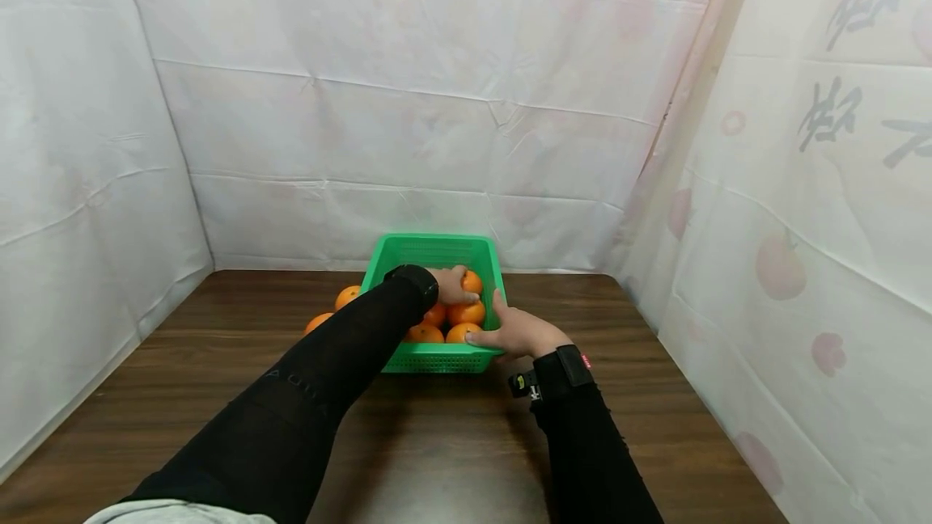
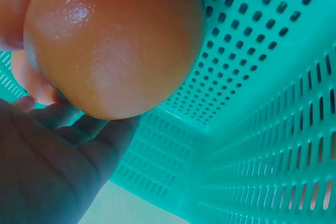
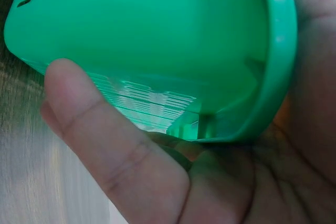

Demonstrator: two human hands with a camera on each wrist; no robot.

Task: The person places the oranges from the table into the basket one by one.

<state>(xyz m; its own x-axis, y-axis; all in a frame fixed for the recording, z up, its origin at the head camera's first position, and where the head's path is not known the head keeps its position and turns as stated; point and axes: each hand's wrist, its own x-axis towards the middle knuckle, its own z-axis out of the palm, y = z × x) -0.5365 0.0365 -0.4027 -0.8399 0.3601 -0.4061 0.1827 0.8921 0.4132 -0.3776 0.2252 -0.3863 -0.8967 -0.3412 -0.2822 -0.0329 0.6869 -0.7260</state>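
A green plastic basket (image 1: 437,358) with perforated walls holds several oranges (image 1: 466,313), mostly in its near half. My left hand (image 1: 453,285) reaches down inside and grips one orange (image 1: 472,281) near the right wall. In the left wrist view its fingers (image 2: 100,142) bend along the underside of a large, close orange (image 2: 115,45). My right hand (image 1: 527,333) grips the basket's near right corner. Its thumb lies over the rim, and fingers (image 3: 121,150) curl along the outer wall in the right wrist view. My left forearm hides part of the basket's left side.
Two more oranges (image 1: 347,296) lie on the brown wooden table (image 1: 277,297), just left of the basket and partly behind my left sleeve. White printed sheets (image 1: 408,128) hang at the back and both sides of the table.
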